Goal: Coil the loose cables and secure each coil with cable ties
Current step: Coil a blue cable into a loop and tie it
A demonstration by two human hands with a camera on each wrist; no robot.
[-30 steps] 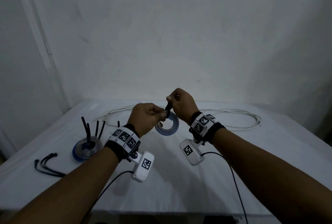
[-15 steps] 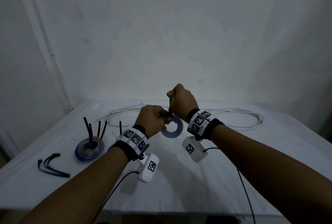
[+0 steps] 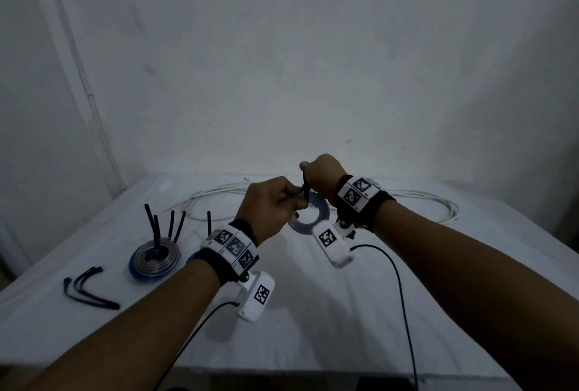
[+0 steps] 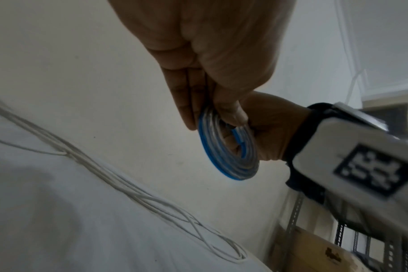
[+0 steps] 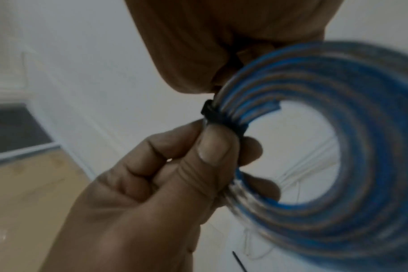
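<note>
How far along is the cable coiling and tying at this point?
Done: one blue coil lies on the table, black tie tails sticking up from it. In hand: the left hand holds a second blue coil while the right hand pulls the tail of a black cable tie wrapped round it. Left: the loose white cable at the back is uncoiled; spare ties wait on the table's left.

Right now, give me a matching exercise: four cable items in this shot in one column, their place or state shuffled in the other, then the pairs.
Items:
1. blue coil
2. white cable
3. spare cable ties
4. finished coil

States:
A. lying loose along the table's far side
B. flat on the table, tie tails sticking up
C. held up between both hands, black tie around it
D. unused, at the table's near left

Pairs: 1-C, 2-A, 3-D, 4-B
</note>
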